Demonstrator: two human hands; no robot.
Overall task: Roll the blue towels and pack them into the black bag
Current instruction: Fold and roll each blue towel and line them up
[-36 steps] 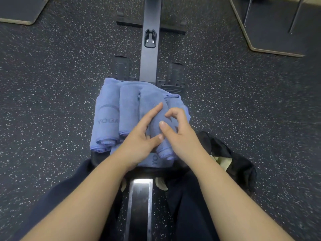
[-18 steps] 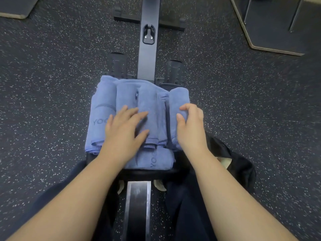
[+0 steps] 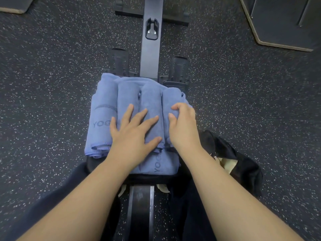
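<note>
Blue towels [image 3: 139, 108] are stacked on the rowing machine seat [image 3: 97, 164], on the central rail [image 3: 151, 54]. 4 rolled towels are counted side by side, long axes parallel to the rail, running away from the person. A flat towel printed "YOG…" lies under them, its near edge showing on the seat's near side.

Left hand [image 3: 133, 134]: laid flat on the middle rolls, fingers [image 3: 139, 117] straight and spread, pressing down, nothing gripped.

Right hand [image 3: 182, 126]: on the roll furthest right of the rail. Fingers are curled over its top and the thumb is set against its inner side, so that roll is gripped across its short axis, near mid-length.

Black bag [image 3: 243, 164]: on the speckled floor [image 3: 52, 84], right of the seat and nearer the person, mouth open with a pale lining visible. No towel is seen inside it; the interior is only partly visible.

Key relation: the gripped roll is the seat's rightmost, the bag sits on that same side, and the right hand is the nearer one. Judged next move: the roll is lifted and carried right and back toward the bag, then turned if the opening requires it. Risk: the roll may loosen once lifted, since only its middle is held.

Rolling looks done; packing not yet begun.
</note>
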